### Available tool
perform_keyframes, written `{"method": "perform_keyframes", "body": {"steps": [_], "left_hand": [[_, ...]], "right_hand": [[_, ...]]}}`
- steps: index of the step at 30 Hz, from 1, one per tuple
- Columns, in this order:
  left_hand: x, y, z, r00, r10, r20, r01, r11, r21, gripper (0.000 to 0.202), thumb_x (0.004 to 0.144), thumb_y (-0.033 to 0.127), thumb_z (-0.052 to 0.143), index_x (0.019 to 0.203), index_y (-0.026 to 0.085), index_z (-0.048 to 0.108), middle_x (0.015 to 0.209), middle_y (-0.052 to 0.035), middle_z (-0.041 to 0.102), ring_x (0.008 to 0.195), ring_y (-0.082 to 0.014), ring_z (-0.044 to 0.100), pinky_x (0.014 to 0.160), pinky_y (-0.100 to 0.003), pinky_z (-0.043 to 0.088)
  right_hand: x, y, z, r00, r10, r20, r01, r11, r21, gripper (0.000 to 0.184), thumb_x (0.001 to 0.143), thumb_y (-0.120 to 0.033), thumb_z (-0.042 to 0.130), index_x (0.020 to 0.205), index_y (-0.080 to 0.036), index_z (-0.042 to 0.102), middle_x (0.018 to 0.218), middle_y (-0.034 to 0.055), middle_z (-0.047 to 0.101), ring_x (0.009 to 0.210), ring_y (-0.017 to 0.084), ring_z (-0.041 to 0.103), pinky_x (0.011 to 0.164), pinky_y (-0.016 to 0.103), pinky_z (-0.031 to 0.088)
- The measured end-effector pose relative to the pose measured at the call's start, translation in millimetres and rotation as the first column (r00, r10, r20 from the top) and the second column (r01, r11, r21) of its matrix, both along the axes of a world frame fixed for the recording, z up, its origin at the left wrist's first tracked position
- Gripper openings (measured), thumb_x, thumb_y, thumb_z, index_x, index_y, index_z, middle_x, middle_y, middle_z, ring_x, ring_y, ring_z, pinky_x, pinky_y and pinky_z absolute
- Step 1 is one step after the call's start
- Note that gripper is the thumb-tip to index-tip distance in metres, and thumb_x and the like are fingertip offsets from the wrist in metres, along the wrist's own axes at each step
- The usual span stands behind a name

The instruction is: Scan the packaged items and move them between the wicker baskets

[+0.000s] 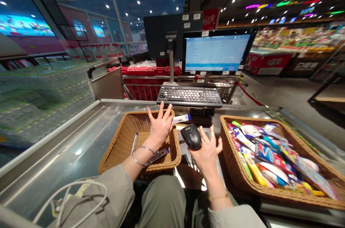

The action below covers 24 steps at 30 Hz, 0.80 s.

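Note:
My left hand (160, 127) hovers with spread fingers over a wicker basket (140, 113) holding a few slim packs, including a white tube (134, 142) and a dark pack (156, 157). A white and blue boxed item (182, 118) touches the side of that hand. My right hand (207, 152) grips a black handheld barcode scanner (191, 136). To its right, a second wicker basket (250, 120) is heaped with several colourful packaged toothpastes and toothbrushes (269, 156).
A keyboard (189, 95) and a monitor (217, 50) stand just beyond the baskets. A stainless checkout counter (54, 145) runs along the left, past shrink-wrapped bottled water (40, 95). A red-and-metal cart (151, 84) stands behind. Shop displays line the far right.

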State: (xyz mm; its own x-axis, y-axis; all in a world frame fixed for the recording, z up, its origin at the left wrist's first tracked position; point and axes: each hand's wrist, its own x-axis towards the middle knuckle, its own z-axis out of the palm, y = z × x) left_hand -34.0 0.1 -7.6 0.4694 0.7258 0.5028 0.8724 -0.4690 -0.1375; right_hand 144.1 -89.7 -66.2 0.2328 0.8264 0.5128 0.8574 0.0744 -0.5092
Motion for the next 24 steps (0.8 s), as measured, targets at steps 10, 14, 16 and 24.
{"method": "perform_keyframes", "body": {"steps": [10, 14, 16, 24], "left_hand": [[3.1, 1.3, -7.4, 1.0, -0.007, 0.005, 0.007, 1.0, 0.006, 0.024, 0.097, 0.027, 0.048, 0.11, 0.023, 0.067, 0.16, -0.0047, 0.03, 0.151, -0.0386, 0.008, 0.109, -0.08, -0.012], [4.6, 0.4, -6.7, 0.999, -0.02, 0.027, 0.021, 1.0, -0.011, 0.024, 0.094, 0.023, 0.051, 0.11, 0.023, 0.068, 0.159, -0.006, 0.032, 0.151, -0.0389, 0.008, 0.109, -0.08, -0.011], [5.0, 0.1, -6.6, 0.999, -0.026, 0.028, 0.026, 1.0, -0.006, 0.024, 0.094, 0.023, 0.05, 0.11, 0.023, 0.068, 0.159, -0.0058, 0.032, 0.151, -0.0383, 0.008, 0.109, -0.08, -0.012], [6.1, -0.2, -6.2, 1.0, -0.019, 0.003, 0.019, 1.0, 0.009, 0.024, 0.097, 0.025, 0.046, 0.11, 0.023, 0.067, 0.159, -0.005, 0.033, 0.152, -0.0362, 0.008, 0.11, -0.08, -0.011]], "right_hand": [[0.5, 1.2, -1.5, 1.0, -0.011, 0.025, 0.011, 0.999, 0.033, 0.027, 0.074, -0.034, 0.065, 0.098, -0.025, 0.074, 0.135, 0.0079, 0.063, 0.148, 0.036, 0.023, 0.111, 0.067, 0.009], [2.1, 2.1, -4.1, 1.0, -0.005, 0.026, 0.004, 0.999, 0.035, 0.029, 0.074, -0.035, 0.064, 0.1, -0.025, 0.074, 0.134, 0.0082, 0.063, 0.147, 0.036, 0.023, 0.111, 0.066, 0.007], [2.4, 2.3, -4.5, 1.0, -0.006, 0.019, 0.005, 0.999, 0.036, 0.028, 0.074, -0.034, 0.065, 0.099, -0.026, 0.074, 0.134, 0.007, 0.063, 0.147, 0.036, 0.024, 0.111, 0.066, 0.008], [3.0, 2.2, -5.2, 1.0, -0.001, 0.018, 0.001, 0.999, 0.036, 0.026, 0.074, -0.034, 0.066, 0.097, -0.027, 0.074, 0.134, 0.0057, 0.063, 0.147, 0.036, 0.024, 0.111, 0.067, 0.007]]}}
